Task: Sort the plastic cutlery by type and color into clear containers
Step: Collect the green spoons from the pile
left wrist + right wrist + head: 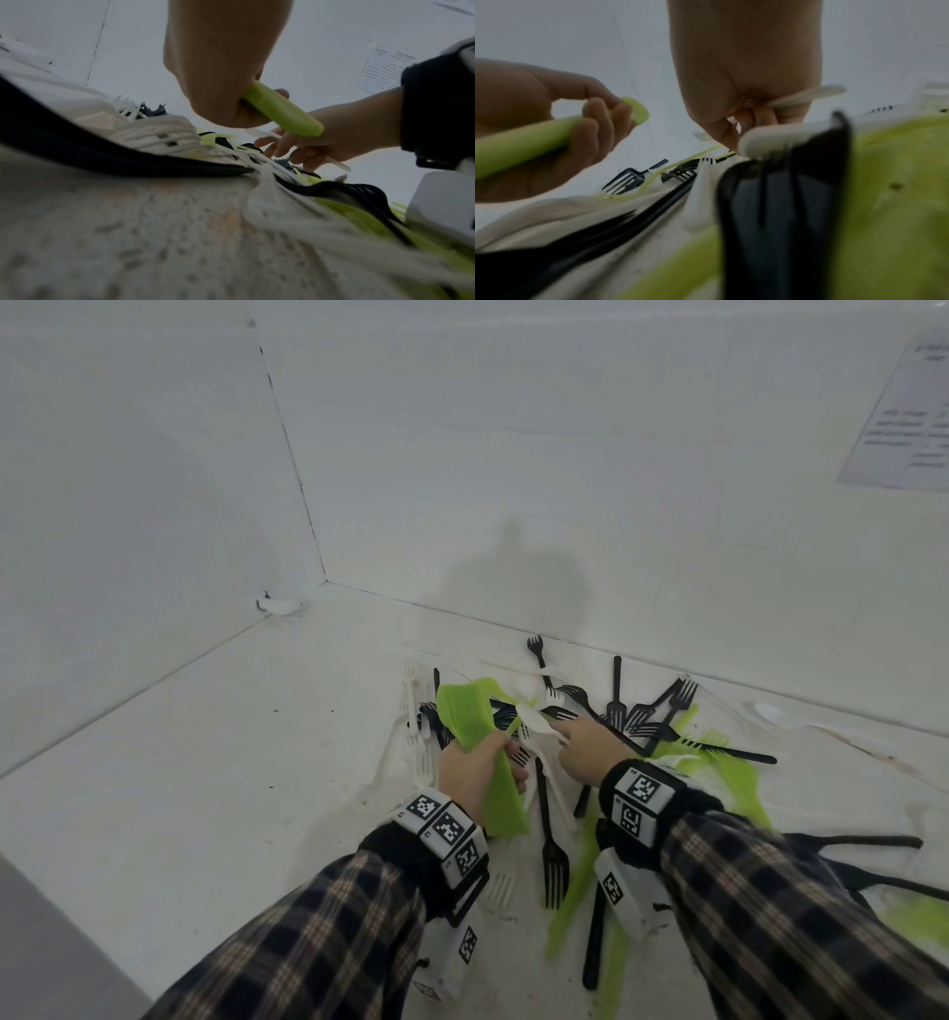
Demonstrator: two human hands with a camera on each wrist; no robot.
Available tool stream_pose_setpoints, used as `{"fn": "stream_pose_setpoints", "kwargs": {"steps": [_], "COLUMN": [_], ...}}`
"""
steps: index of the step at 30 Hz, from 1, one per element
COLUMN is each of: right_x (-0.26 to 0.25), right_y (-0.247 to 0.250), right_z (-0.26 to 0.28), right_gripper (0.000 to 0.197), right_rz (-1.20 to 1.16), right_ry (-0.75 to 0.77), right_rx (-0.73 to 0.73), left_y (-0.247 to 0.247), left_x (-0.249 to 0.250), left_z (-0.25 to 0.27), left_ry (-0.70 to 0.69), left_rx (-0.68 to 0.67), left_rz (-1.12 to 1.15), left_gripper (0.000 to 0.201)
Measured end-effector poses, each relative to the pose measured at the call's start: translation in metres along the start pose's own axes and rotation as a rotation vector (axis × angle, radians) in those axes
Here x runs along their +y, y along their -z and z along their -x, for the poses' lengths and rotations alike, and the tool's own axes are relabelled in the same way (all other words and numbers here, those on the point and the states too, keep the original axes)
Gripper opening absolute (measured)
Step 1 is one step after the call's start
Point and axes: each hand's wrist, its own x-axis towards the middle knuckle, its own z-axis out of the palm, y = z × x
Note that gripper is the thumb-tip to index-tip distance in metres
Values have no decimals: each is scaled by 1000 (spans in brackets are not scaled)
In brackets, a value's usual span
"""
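A loose pile of plastic cutlery lies on the white table [205, 788]: black forks [631, 711], white forks [418, 752] and green pieces [575, 880]. My left hand [482, 762] grips a bundle of green cutlery [470, 711] by the middle and holds it above the pile's left side. The left wrist view shows the bundle's handle end [282, 109] sticking out of the fist. Just to the right, my right hand [565, 739] pinches white plastic cutlery [534, 719], whose handles [808, 97] stick out past the palm. What type the green pieces are I cannot tell.
White walls close the table at the back and left, meeting in a corner. A printed sheet [904, 413] hangs on the right wall. More black and green cutlery [873, 875] trails off to the right under my sleeve. Bare tabletop lies to the left of the pile.
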Motion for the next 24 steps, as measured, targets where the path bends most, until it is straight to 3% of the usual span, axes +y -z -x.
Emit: {"fn": "stream_pose_setpoints", "kwargs": {"steps": [2,8,11,13,16,24], "right_x": [-3,-2,2,2,2,-1], "right_y": [2,-5,-2,-2,-4,-5], "right_z": [-1,-4,-5,-11,-18,-23], "right_gripper": [36,48,33,27,28,29], "right_rz": [69,258,253,259,234,186], "right_ry": [3,-128,-100,-48,-31,-38], "right_rx": [-31,-10,83,62,-19,52], "left_y": [1,2,1,0,0,3], "left_x": [2,-1,-1,0,1,1], "left_z": [-2,-7,-8,-8,-9,-12], "left_ry": [-10,0,8,17,12,11], "left_rx": [6,13,13,7,-1,7], "left_rz": [-12,-40,-50,-53,-49,-42], "left_gripper": [18,15,13,13,13,12]}}
